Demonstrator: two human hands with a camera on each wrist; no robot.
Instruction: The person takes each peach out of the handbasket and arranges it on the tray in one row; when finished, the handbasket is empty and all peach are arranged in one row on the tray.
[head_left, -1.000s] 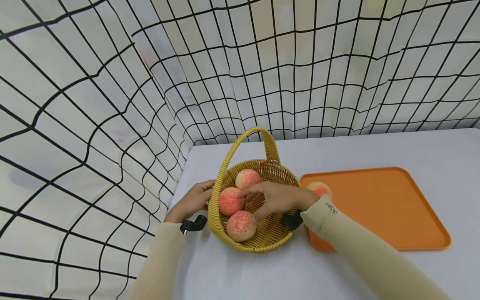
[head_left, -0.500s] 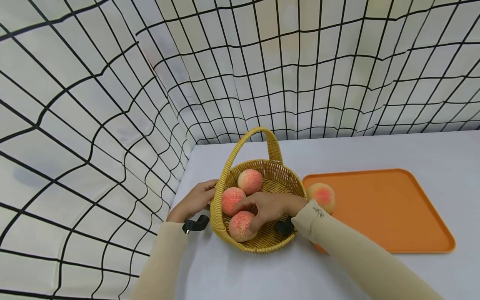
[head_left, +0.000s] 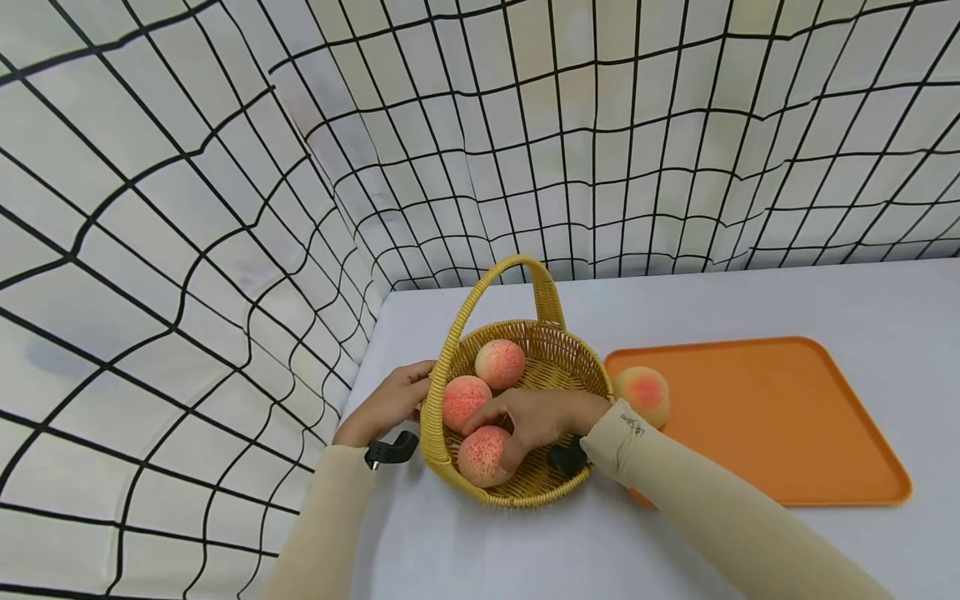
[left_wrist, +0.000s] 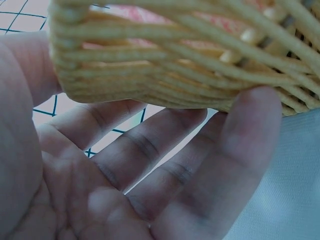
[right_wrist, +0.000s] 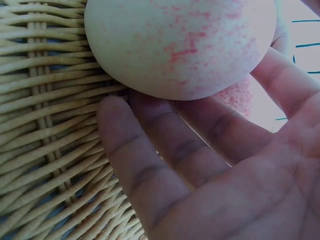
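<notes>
A yellow wicker basket [head_left: 558, 362] with a tall handle holds three pink-and-cream peaches. My right hand [head_left: 542, 414] reaches inside and grips the nearest peach [head_left: 480, 457], thumb on its near side. In the right wrist view, fingers [right_wrist: 175, 142] curve under that speckled peach [right_wrist: 180, 47], close to the woven wall. The redder peach [head_left: 464, 402] lies just beyond the fingertips, and another peach [head_left: 500, 363] sits behind it. At the basket's left side my left hand [head_left: 388, 404] holds the wicker; its fingertips [left_wrist: 255, 107] press the outside from below, thumb tip hidden.
To the right lies an orange tray [head_left: 772, 417], with one peach [head_left: 645, 393] on its left end beside the basket. The white table [head_left: 525, 554] meets a black grid-patterned white curtain [head_left: 570, 167] behind and on the left. Black wrist cameras sit under both wrists.
My right hand has come down from above the peaches and taken hold of the nearest one. The left hand stays at the basket's side. The whole view has shifted slightly.
</notes>
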